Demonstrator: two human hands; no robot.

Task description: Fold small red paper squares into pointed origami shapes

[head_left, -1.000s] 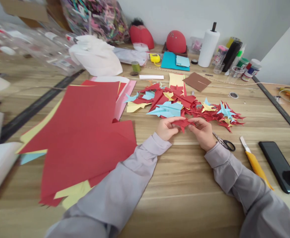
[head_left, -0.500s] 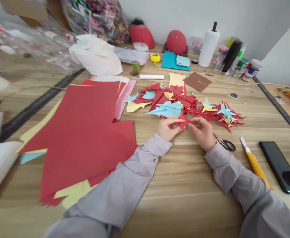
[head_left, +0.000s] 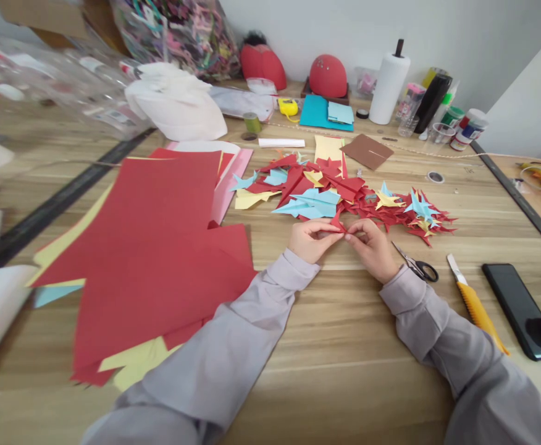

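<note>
Between both hands, just in front of the pile, is a small folded red paper piece point(head_left: 338, 222). My left hand point(head_left: 311, 240) is closed, pinching its left side between thumb and fingers. My right hand point(head_left: 373, 248) pinches its right end with thumb and forefinger, the two hands' fingertips almost meeting. Part of the paper is hidden by the fingers. Right behind lies a heap of folded red, blue and yellow paper pieces point(head_left: 372, 199), with a larger blue folded paper point(head_left: 311, 203) on the near edge. Scissors point(head_left: 419, 267) with black handles lie beside my right wrist.
Large red paper sheets point(head_left: 159, 247) cover the left of the table, near my left sleeve. A yellow-handled knife point(head_left: 477, 306) with its blade showing and a black phone point(head_left: 523, 309) lie at right. Behind stand a white roll point(head_left: 390, 89) and red domes point(head_left: 328, 75).
The red paper has turned between my fingers and shows less of its shape. My right hand has shifted slightly left, closer to my left fingertips. The whole view has moved a little.
</note>
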